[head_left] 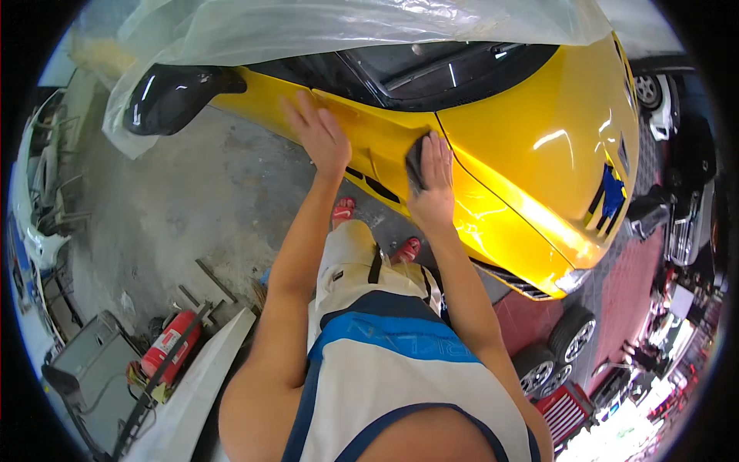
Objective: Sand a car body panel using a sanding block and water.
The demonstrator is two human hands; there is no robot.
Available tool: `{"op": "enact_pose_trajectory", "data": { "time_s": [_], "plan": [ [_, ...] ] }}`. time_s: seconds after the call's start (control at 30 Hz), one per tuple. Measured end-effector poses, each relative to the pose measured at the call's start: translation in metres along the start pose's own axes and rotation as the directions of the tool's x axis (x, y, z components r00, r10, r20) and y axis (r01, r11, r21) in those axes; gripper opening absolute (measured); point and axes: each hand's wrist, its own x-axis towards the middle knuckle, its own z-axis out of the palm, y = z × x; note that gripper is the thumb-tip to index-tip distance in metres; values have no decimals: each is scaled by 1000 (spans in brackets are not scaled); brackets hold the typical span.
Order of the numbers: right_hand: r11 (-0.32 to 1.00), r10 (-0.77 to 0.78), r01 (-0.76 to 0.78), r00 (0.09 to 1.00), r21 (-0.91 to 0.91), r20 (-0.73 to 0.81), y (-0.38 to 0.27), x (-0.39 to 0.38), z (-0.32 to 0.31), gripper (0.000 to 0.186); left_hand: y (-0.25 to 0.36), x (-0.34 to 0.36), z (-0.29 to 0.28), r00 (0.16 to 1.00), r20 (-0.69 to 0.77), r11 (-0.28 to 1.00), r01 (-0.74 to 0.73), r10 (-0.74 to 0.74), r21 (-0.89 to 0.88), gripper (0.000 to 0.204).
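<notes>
A yellow car (512, 115) fills the space in front of me. My right hand (436, 181) lies with straight fingers over a dark grey pad (416, 163), holding it against the yellow side panel beside a panel seam. To its left, my left hand (319, 140) is over the same yellow bodywork, its fingers spread and a little blurred. Nothing shows in the left hand; whether it touches the panel I cannot tell. Cloudy plastic sheeting (331, 31) covers the upper part of the car. A glossy black side mirror (173, 100) sticks out at the far left.
A blue piece (613, 192) sits at the car's front vent. Loose wheels (573, 333) stand on the right floor. At lower left are a red fire extinguisher (171, 343), a grey panel (96, 377) and metal bars. Car body parts (38, 231) line the left side.
</notes>
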Motion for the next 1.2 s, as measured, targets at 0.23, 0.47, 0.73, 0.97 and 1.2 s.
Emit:
{"op": "enact_pose_trajectory", "data": {
  "time_s": [0.23,0.47,0.73,0.97,1.2],
  "plan": [
    [917,37,-3,996,-400,77,0,17,37,82,-44,31,43,883,-332,943,291,-330,-163,61],
    [914,35,-5,997,-405,68,1,-4,40,85,-46,25,42,887,-366,946,194,-283,-262,62],
    [930,148,-126,988,-345,37,-10,9,49,86,-55,23,46,904,-343,958,188,-254,-215,61],
    [923,147,-122,988,-366,40,-15,14,40,80,-64,21,48,921,-340,978,148,-191,-148,61],
    [946,98,-89,995,-311,14,-7,7,40,80,-51,20,39,925,-283,960,205,-255,-193,65]
  ]
}}
